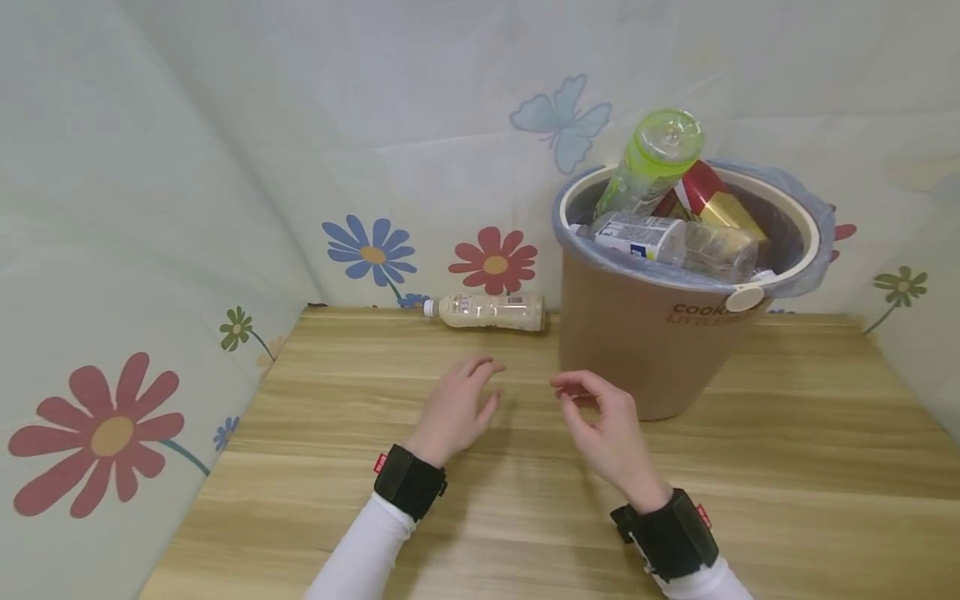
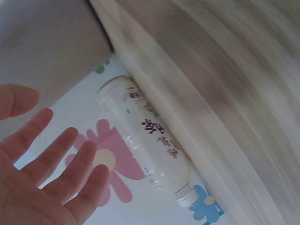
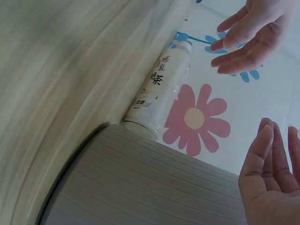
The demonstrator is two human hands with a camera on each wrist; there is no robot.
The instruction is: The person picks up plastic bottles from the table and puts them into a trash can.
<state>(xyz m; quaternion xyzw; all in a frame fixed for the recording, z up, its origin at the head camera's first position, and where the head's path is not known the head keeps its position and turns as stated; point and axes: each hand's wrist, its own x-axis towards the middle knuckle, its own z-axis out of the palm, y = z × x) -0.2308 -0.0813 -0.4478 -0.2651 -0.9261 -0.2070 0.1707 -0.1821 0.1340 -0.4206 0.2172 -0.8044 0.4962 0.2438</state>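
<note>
Both hands hover over the wooden table, holding nothing. My left hand (image 1: pixel 455 408) has its fingers loosely extended toward a plastic bottle (image 1: pixel 495 311) with a white cap. That bottle lies on its side along the back edge, cap to the left; its label with dark characters shows in the left wrist view (image 2: pixel 152 131). My right hand (image 1: pixel 609 425) is in front of a tan bin (image 1: pixel 622 333), its fingers relaxed and bent, thumb near the index finger. Neither hand touches the bottle or the bin. In the right wrist view both hands appear, with the bottle (image 3: pixel 157 91) beyond them.
The bin, lined with a bluish bag (image 1: pixel 813 242), stands at the back right. It is heaped with a green-labelled bottle (image 1: pixel 652 158), a clear bottle (image 1: pixel 716 250) and a red and gold package (image 1: pixel 712 200). A flower-printed sheet (image 1: pixel 420 167) hangs behind the wooden table (image 1: pixel 315 467).
</note>
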